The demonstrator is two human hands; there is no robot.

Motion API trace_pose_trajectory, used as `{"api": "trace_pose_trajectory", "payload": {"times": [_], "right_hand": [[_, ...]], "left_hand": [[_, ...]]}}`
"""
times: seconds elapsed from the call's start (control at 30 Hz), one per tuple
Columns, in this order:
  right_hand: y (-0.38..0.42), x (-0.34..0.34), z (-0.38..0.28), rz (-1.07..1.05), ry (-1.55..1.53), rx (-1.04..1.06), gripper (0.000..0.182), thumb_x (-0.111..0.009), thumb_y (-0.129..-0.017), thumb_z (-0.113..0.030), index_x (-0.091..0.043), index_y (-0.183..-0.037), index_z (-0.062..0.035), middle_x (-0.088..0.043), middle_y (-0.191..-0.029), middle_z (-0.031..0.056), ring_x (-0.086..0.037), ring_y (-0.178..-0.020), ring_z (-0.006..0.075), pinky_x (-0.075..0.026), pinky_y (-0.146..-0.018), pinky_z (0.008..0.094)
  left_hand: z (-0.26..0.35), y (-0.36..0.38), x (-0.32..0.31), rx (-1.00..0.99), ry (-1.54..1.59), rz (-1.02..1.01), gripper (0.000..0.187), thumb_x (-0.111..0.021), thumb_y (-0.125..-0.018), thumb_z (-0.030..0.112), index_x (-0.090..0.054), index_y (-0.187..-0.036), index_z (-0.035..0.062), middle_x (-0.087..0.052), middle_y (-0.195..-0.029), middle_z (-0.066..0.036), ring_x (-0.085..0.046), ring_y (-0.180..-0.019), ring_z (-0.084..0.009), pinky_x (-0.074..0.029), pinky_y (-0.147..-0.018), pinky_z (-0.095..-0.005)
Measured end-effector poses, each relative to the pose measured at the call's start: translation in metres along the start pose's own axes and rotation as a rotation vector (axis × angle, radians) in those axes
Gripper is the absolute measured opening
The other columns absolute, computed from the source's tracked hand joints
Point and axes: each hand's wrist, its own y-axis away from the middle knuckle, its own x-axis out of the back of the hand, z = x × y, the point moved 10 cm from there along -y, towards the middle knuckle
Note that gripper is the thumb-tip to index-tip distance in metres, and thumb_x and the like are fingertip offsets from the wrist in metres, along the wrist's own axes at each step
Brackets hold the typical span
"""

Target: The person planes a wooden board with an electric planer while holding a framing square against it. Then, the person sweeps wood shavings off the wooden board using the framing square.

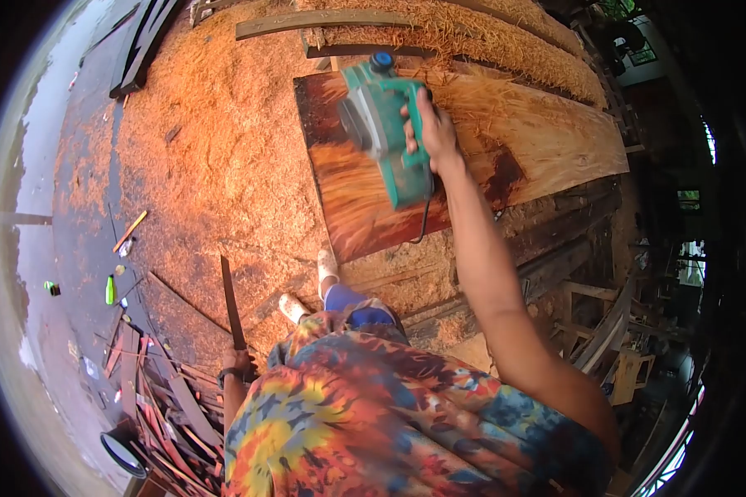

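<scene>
My right hand (431, 132) is wrapped round the handle of a green electric planer (389, 124), which is over the left part of a wide wooden slab (555, 141). The slab is dark reddish at its left end and paler toward the right. A cord hangs from the planer's lower end. My left hand (239, 361), lower left beside my shirt, is closed round the lower end of a thin dark wooden strip (231, 302) that points away from me. Whether the planer touches the slab is hard to tell.
Orange shavings (232, 149) cover the ground and lie among the beams (331, 20) behind the slab. Scrap strips (162, 406) are piled at lower left, near a round dark container (124, 451). A green bottle (110, 290) is at left. More timber (588, 290) lies at right.
</scene>
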Motion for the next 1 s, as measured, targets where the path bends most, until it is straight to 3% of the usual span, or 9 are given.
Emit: {"api": "trace_pose_trajectory", "payload": {"times": [0.17,0.27,0.43,0.47,0.57,0.63,0.7,0.83,1.0], "right_hand": [[-0.057,0.002,-0.007,-0.052,-0.061,-0.026,0.067,-0.051,-0.095,-0.069,-0.057,-0.1,-0.0029,-0.052,-0.062,0.0034,-0.049,-0.045,0.0125,-0.043,-0.045,0.0284],[-0.042,-0.002,-0.002,-0.083,-0.124,-0.048,0.067,-0.051,-0.095,-0.071,-0.056,-0.102,-0.0037,-0.051,-0.061,0.0032,-0.048,-0.045,0.0123,-0.043,-0.046,0.0285],[0.083,-0.013,0.024,-0.064,-0.095,-0.037,0.065,-0.044,-0.099,-0.067,-0.057,-0.103,-0.0042,-0.05,-0.057,0.0015,-0.047,-0.043,0.0111,-0.043,-0.045,0.0279],[0.115,-0.018,0.029,-0.061,-0.084,-0.046,0.063,-0.042,-0.101,-0.066,-0.057,-0.104,-0.0042,-0.05,-0.056,0.0014,-0.047,-0.043,0.0107,-0.042,-0.044,0.0274],[0.206,-0.036,0.049,-0.091,-0.096,-0.056,0.061,-0.039,-0.104,-0.06,-0.058,-0.107,-0.0031,-0.052,-0.057,0.0013,-0.046,-0.043,0.0096,-0.042,-0.044,0.0263],[0.254,-0.052,0.054,-0.1,-0.07,-0.055,0.06,-0.041,-0.104,-0.058,-0.057,-0.109,-0.0003,-0.052,-0.059,0.0023,-0.046,-0.044,0.0098,-0.041,-0.044,0.026],[0.279,-0.066,0.056,-0.13,-0.114,-0.032,0.059,-0.043,-0.104,-0.056,-0.055,-0.111,0.0022,-0.051,-0.059,0.0032,-0.046,-0.045,0.01,-0.041,-0.044,0.0257],[0.273,-0.074,0.052,-0.101,-0.1,-0.044,0.059,-0.044,-0.105,-0.055,-0.054,-0.111,0.0028,-0.048,-0.059,0.0031,-0.045,-0.045,0.0102,-0.04,-0.045,0.0256],[0.214,-0.075,0.036,-0.07,-0.116,-0.023,0.048,-0.053,-0.105,-0.044,-0.058,-0.098,0.003,-0.048,-0.061,0.0033,-0.046,-0.045,0.0099,-0.037,-0.041,0.0263]], "left_hand": [[-0.002,-0.003,-0.014,-0.033,0.175,-0.029,0.025,-0.05,-0.094,0.008,-0.053,-0.117,-0.0015,-0.071,-0.077,-0.018,-0.069,-0.054,-0.029,-0.056,-0.045,-0.042],[0.018,0.03,-0.01,-0.012,0.086,-0.034,0.023,-0.05,-0.095,0.008,-0.051,-0.116,-0.0008,-0.07,-0.076,-0.018,-0.069,-0.053,-0.0289,-0.056,-0.044,-0.0424],[-0.028,0.001,-0.007,-0.041,-0.042,-0.046,0.02,-0.053,-0.095,0.006,-0.056,-0.112,-0.0026,-0.072,-0.073,-0.017,-0.07,-0.052,-0.03,-0.057,-0.045,-0.0409],[-0.022,0.008,-0.004,-0.055,-0.157,-0.023,0.017,-0.056,-0.092,0.007,-0.062,-0.106,-0.0015,-0.073,-0.079,-0.017,-0.074,-0.065,-0.0306,-0.059,-0.053,-0.045],[-0.01,0.005,0.003,-0.244,-0.771,0.058,0.018,-0.063,-0.087,0.012,-0.067,-0.099,-0.0007,-0.074,-0.089,-0.021,-0.075,-0.083,-0.0338,-0.06,-0.066,-0.0494],[-0.005,0.004,-0.007,-0.316,-0.976,-0.131,0.024,-0.066,-0.082,0.019,-0.072,-0.095,-0.0007,-0.072,-0.098,-0.027,-0.072,-0.096,-0.038,-0.058,-0.079,-0.0501],[-0.054,-0.038,0.006,-0.169,-0.737,-0.041,0.027,-0.066,-0.082,0.021,-0.072,-0.095,-0.001,-0.071,-0.098,-0.028,-0.071,-0.095,-0.0401,-0.058,-0.08,-0.0486],[-0.025,-0.014,0.01,-0.115,-0.791,-0.122,0.03,-0.065,-0.083,0.023,-0.071,-0.098,-0.0023,-0.072,-0.098,-0.027,-0.072,-0.095,-0.0399,-0.058,-0.079,-0.0474],[-0.016,-0.012,0.009,-0.201,-0.869,-0.112,0.038,-0.07,-0.083,0.029,-0.068,-0.105,-0.0017,-0.072,-0.1,-0.025,-0.072,-0.097,-0.0383,-0.059,-0.078,-0.0466]]}}
